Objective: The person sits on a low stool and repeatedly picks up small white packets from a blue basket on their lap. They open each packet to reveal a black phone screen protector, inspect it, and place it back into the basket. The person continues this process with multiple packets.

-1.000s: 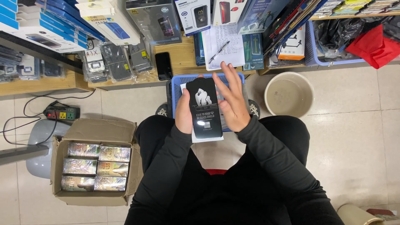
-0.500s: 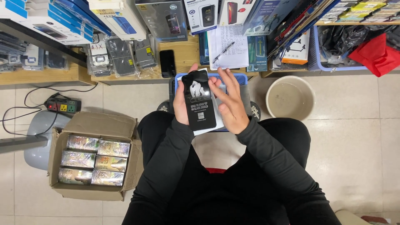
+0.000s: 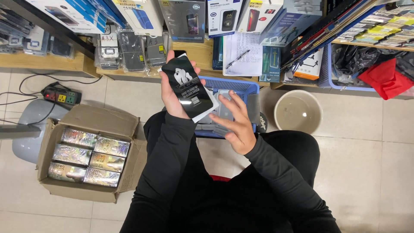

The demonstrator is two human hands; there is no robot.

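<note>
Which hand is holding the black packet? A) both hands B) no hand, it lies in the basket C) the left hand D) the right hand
C: the left hand grips the black packet, while the right hand is off it, over the blue basket.

Your left hand [image 3: 172, 92] holds a black package [image 3: 187, 86] with white print — just beyond your right hand [image 3: 235, 125], a blue basket [image 3: 241, 85].

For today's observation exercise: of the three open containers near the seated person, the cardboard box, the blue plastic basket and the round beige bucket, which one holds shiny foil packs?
The brown cardboard box on the floor; shiny foil packs fill it.
</note>
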